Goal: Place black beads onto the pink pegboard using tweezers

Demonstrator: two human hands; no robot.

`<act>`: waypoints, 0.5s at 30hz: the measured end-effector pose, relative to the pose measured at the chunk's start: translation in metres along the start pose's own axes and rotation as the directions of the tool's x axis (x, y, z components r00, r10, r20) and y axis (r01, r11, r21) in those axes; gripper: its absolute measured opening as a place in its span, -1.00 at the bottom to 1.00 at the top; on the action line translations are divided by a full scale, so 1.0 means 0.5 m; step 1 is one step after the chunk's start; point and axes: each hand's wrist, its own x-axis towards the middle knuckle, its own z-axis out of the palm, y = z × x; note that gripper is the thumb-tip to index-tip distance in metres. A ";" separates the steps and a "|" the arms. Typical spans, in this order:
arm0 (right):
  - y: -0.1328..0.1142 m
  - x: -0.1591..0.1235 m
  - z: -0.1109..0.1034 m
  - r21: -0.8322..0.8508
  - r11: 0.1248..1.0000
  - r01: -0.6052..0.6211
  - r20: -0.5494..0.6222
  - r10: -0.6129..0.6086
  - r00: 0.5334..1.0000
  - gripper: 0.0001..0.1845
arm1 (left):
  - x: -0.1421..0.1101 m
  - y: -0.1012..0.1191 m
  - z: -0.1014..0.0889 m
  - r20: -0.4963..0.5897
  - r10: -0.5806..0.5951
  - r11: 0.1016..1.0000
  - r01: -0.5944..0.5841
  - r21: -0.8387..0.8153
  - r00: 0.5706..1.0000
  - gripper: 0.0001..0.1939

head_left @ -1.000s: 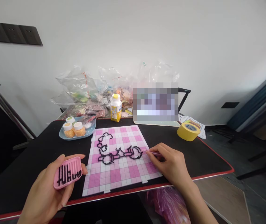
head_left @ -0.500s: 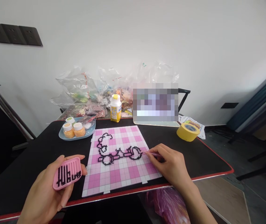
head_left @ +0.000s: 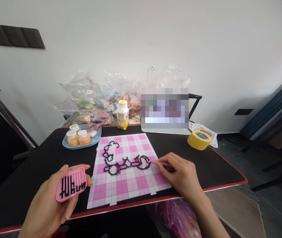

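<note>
My left hand is closed round a small pink ridged tray, tilted towards me, with black beads lined up in its grooves. In my right hand is a pair of pink tweezers, pinched between thumb and fingers. Their tips are at the right side of a round black bead outline. That outline belongs to a larger black pattern on a pink and white checked pegboard, which lies flat between my hands. Whether the tips hold a bead is too small to tell.
Behind the board stand a yellow and white bottle and a blurred-out screen. A blue plate at left carries jars of beads. A tape roll lies at right. Plastic bags pile against the wall.
</note>
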 end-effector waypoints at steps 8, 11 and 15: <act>-0.005 -0.004 0.002 0.004 0.999 -0.051 -0.013 0.051 0.999 -0.66 | 0.003 0.000 0.000 0.012 0.008 1.000 -0.008 -0.004 1.000 -0.43; -0.005 -0.004 0.001 0.001 0.999 -0.050 -0.009 0.050 0.999 -0.66 | 0.001 0.002 0.005 0.021 0.001 1.000 0.000 -0.023 1.000 -0.46; -0.004 -0.005 0.003 0.000 0.998 -0.056 -0.012 0.056 0.998 -0.67 | 0.001 0.002 0.007 0.001 0.002 1.000 -0.002 -0.031 1.000 -0.46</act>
